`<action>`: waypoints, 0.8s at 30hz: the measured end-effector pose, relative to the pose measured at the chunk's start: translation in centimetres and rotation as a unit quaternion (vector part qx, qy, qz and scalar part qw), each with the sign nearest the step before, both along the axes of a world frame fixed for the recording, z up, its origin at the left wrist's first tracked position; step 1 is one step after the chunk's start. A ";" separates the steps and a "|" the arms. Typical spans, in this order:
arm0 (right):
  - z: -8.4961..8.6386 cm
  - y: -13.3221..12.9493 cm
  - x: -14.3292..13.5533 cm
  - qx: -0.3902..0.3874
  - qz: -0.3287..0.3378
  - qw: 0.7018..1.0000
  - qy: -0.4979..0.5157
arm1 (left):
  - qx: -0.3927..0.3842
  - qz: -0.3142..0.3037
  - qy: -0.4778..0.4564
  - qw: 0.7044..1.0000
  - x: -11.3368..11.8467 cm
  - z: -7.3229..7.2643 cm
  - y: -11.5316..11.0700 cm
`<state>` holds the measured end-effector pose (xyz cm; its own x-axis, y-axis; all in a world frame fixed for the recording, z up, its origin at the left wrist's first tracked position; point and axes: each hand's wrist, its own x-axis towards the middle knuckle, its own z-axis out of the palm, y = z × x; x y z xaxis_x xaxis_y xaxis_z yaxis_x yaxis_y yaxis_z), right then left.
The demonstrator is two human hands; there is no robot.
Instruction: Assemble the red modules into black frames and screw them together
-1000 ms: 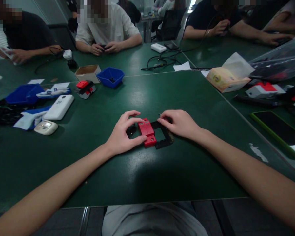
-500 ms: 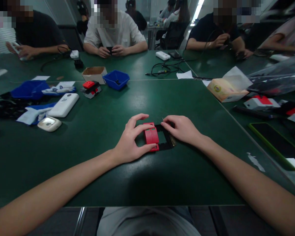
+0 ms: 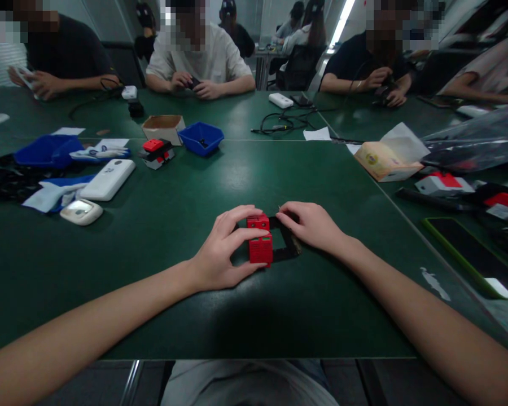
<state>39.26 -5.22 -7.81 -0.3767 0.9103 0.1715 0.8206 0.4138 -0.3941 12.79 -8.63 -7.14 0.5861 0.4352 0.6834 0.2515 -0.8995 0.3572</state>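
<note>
My left hand (image 3: 220, 248) grips a small red plastic part (image 3: 261, 250) between thumb and fingers. The part has slots and small round holes on its face. From its right side runs a black frame-like piece (image 3: 284, 255), lying low over the green table, with a brass-coloured bit (image 3: 296, 245) along its right end. My right hand (image 3: 307, 221) is closed in a pinch at the far right corner of that black piece. A thin tip pokes out by its fingertips, but what they pinch is mostly hidden.
To the left lie a white power bank (image 3: 109, 180), a rounded white device (image 3: 81, 212), gloves and a blue bin (image 3: 48, 151). Farther off are a blue tray (image 3: 201, 138) and a cardboard box (image 3: 163, 128). A tissue pack (image 3: 385, 160) and green-edged phone (image 3: 469, 254) lie right. Several people sit opposite.
The red part has turned in my left hand, so its slotted face and a holed section now show. My right hand keeps its pinch in nearly the same place. The view shifted slightly.
</note>
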 end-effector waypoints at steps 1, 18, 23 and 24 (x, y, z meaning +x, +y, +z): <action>0.0 0.0 0.0 -0.001 0.000 1.000 -0.002 | 0.000 -0.003 0.002 1.000 0.0 0.0 0.0; 0.3 -0.1 0.1 -0.007 0.023 0.999 -0.037 | -0.034 -0.014 0.090 0.995 -0.7 0.0 1.2; 0.2 0.0 0.2 -0.003 0.025 0.999 -0.046 | -0.052 -0.009 0.094 0.994 -0.8 0.1 1.2; 0.2 0.0 0.2 -0.003 0.026 0.999 -0.047 | -0.051 -0.011 0.094 0.994 -0.8 0.1 1.2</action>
